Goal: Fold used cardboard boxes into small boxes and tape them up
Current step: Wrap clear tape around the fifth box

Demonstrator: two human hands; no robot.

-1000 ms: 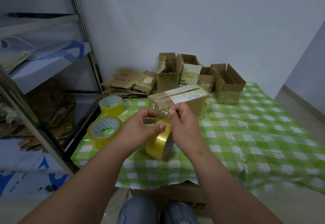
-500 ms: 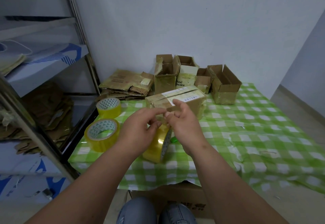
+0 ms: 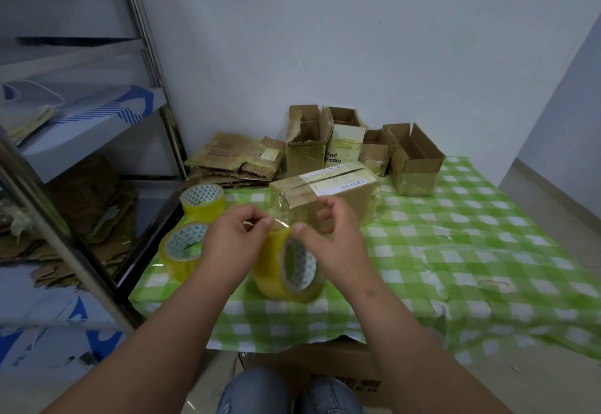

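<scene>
1. Both hands are up over the green checked table [image 3: 471,251], working a roll of yellowish tape [image 3: 289,267] that stands on edge just in front of the closed box [image 3: 328,192].
2. The left hand [image 3: 234,241] has thumb and forefinger pinched on what looks like the free end of the tape; the film is clear and a bit blurred, so I can't swear to how much of it is lifted.
3. The right hand [image 3: 331,238] has its thumb tip pressed at the top of the roll beside that end, fingers loosely curled above it; whether they grip the film or only steady the roll is hard to tell.
4. The closed box sits near the middle of the table, flaps down, shipping label up, old tape across its seam, just beyond the fingertips.
5. My read: folding is done on this one, and the taping step is just opening, with the tape end being freed.
6. Next move calls for drawing out a clean strip, keeping it from curling back on itself, then laying it along the box's top seam.
7. Around the back: open small boxes [image 3: 413,160] by the wall, flattened cardboard [image 3: 234,160] to their left, and two spare tape rolls [image 3: 195,218] at the table's left edge.
</scene>
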